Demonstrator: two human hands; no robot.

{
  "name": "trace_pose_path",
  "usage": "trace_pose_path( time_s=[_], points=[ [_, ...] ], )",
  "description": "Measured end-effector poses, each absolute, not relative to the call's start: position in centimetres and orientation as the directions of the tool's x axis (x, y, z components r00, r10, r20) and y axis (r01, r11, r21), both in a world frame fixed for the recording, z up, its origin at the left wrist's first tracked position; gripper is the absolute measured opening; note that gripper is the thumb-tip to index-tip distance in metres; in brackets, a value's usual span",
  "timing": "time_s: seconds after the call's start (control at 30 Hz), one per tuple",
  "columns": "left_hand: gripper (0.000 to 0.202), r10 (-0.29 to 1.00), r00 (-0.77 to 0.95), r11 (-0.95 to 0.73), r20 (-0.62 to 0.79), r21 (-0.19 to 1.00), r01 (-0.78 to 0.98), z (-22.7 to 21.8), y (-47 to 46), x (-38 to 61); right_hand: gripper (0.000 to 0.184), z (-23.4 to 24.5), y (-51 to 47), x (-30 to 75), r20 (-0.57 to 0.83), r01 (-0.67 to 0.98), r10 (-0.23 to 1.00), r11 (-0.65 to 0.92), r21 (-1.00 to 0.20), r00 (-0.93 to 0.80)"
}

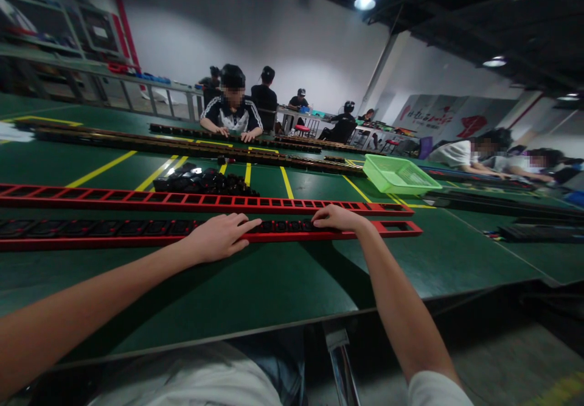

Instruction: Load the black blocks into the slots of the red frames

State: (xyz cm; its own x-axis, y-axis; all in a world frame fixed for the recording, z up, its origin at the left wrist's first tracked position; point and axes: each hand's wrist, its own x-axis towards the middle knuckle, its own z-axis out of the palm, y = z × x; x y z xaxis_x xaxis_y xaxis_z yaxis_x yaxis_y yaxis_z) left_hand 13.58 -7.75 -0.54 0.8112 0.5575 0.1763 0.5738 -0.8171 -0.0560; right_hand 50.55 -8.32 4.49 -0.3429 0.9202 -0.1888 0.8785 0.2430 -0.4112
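Note:
Across the table before me lies a long red slotted frame (396,231), its compartments largely filled with square black parts (146,228). My left hand (221,235) rests on this frame, fingers stretched out and apart, the index finger pointing right along the black parts. Farther right, my right hand (336,218) bends over the same frame with its fingers curled together and the fingertips down at a black part; what they pinch, if anything, is hidden. Just behind runs a second red frame (292,203) with open slots. Beyond it sits a pile of loose black parts (205,182).
A light green plastic basket (401,175) stands behind the frames on the right. Long dark strips (182,146) cross the green table (274,284), which has yellow tape lines. A person (232,108) works opposite; others sit farther off. Black strips (538,234) lie at right.

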Motion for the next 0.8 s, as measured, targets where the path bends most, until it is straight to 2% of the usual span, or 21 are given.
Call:
trace_pose_path(
  time_s=[0.43,0.8],
  points=[
    [0.056,0.549,0.815,-0.82,0.185,-0.066,0.568,-0.9,-7.6,13.5,0.033,4.3,-8.0,50.5,-0.191,0.873,0.911,0.264,-0.411,-0.365],
    [0.056,0.551,0.814,-0.818,0.186,-0.073,0.57,-0.8,-7.6,13.5,0.035,4.7,-8.1,52.1,-0.255,0.89,0.914,0.191,-0.414,-0.314]
  ],
)
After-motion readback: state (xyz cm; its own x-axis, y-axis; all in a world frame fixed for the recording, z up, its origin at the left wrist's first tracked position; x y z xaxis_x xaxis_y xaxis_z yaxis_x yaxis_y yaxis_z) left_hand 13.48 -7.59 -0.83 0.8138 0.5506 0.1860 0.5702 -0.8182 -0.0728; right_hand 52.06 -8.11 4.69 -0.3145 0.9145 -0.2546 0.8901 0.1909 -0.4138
